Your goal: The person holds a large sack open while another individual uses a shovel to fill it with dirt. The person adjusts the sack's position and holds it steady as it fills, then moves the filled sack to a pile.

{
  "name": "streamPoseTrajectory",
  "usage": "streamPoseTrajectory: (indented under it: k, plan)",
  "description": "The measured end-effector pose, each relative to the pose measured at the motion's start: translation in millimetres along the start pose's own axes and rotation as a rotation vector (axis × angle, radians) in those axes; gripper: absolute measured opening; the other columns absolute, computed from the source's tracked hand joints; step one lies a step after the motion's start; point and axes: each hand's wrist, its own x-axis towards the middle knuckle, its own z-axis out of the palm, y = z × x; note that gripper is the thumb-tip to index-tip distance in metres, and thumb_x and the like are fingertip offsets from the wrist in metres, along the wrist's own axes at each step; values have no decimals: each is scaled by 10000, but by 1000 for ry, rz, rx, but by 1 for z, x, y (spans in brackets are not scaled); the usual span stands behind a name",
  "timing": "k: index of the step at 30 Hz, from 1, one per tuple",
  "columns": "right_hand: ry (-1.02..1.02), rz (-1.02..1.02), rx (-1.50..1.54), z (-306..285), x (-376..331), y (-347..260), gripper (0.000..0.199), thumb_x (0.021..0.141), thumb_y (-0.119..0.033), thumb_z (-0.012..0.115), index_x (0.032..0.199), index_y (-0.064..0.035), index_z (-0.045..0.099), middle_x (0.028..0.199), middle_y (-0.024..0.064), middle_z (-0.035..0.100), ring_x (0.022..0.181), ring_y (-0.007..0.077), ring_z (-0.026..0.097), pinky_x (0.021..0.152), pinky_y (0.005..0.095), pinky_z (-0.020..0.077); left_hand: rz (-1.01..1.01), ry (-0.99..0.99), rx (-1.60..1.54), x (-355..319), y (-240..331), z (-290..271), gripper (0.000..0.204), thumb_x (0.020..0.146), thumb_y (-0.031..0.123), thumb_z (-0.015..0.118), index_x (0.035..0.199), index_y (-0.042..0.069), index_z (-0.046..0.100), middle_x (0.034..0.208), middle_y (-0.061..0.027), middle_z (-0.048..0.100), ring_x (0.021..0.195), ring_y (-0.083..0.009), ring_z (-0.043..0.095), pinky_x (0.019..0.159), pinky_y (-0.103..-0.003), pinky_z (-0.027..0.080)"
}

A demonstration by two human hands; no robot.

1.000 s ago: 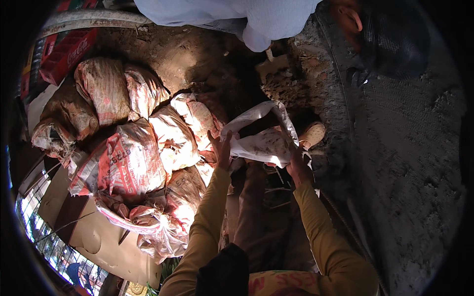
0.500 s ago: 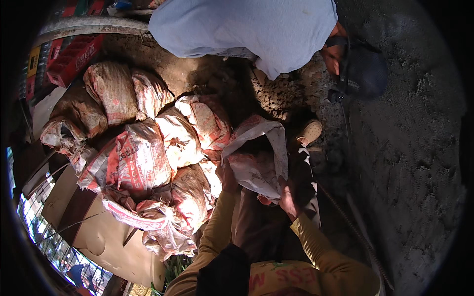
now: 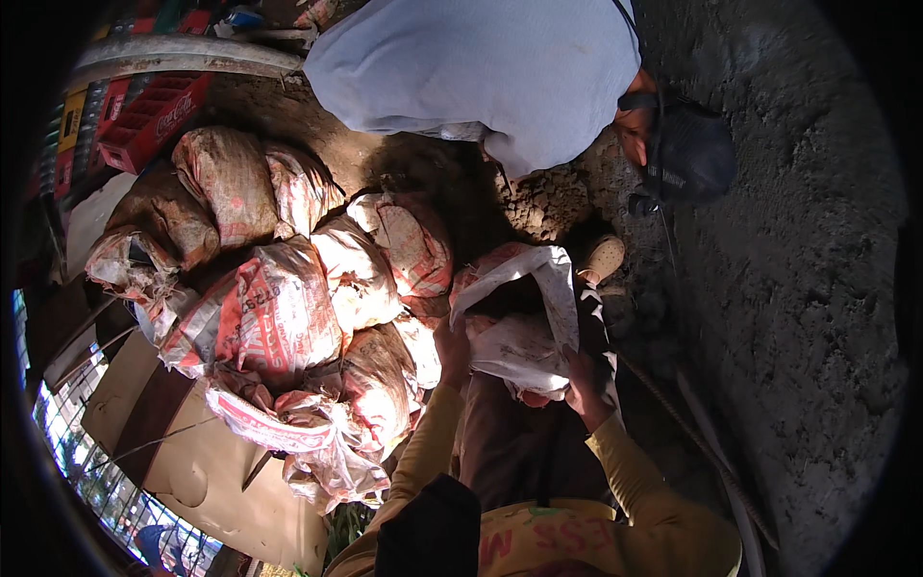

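A white woven sack [image 3: 516,352] with reddish parts stands with its mouth wide in front of my legs. Its inside is dark with shadow, so any contents are hard to tell. My left hand [image 3: 452,352] is closed on the left side of the sack's rim, the fingers partly hidden. On the near right side of the rim, my right hand [image 3: 584,387] pinches the edge of the fabric. Just beyond the sack, a co-worker in a light blue shirt [image 3: 471,72] and dark cap [image 3: 697,149] bends over a heap of soil [image 3: 548,202]; that person's hands are hidden.
Several filled, dirt-stained sacks [image 3: 274,313] are piled to my left. Behind them lie a red crate [image 3: 154,120] and a pale pole [image 3: 183,53]. A rough grey wall or ground surface [image 3: 798,288] fills the right side, with a thin rod [image 3: 692,438] near it.
The sack and both my hands appear slightly farther right, and the sack's mouth is spread a little wider. The co-worker's cap appears a little farther left and lower.
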Motion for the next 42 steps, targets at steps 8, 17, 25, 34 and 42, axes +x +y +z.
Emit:
streamPoseTrajectory:
  k: [8,17,25,34,42]
  plan:
    - [-53,-67,-201,39,87,-23,338,914,-271,547,1158,-36,538,1038,78,577,971,174,537,828,364,440,-112,-131,356,99,-27,34,428,874,379,555,1085,9,601,1021,-225,636,981,-394,601,826,-459,459]
    - [14,-62,-128,54,88,-21,407,932,-304,529,1245,-47,483,1109,48,550,1006,167,518,842,346,431,-74,74,421,104,-41,40,471,741,225,639,1124,-31,544,972,-234,637,896,-360,635,778,-406,489]
    - [11,-51,-158,38,95,6,401,929,-329,529,1213,-48,513,1070,53,552,979,159,515,804,358,436,-57,-99,175,110,-40,33,346,769,243,628,1000,-15,638,821,-185,665,845,-290,657,739,-398,480]
    - [-61,-65,35,-22,118,64,354,921,-280,553,1222,-96,518,1047,78,612,911,183,601,775,386,492,273,-222,694,99,-55,51,307,931,293,482,1056,67,647,880,-164,669,799,-185,637,673,-366,480]
    - [-28,-122,233,1,158,-21,373,910,-257,561,1181,-3,538,1100,96,616,970,241,607,792,380,509,219,-126,161,153,-77,80,477,932,434,469,1145,27,598,779,-77,649,742,-213,628,658,-378,477]
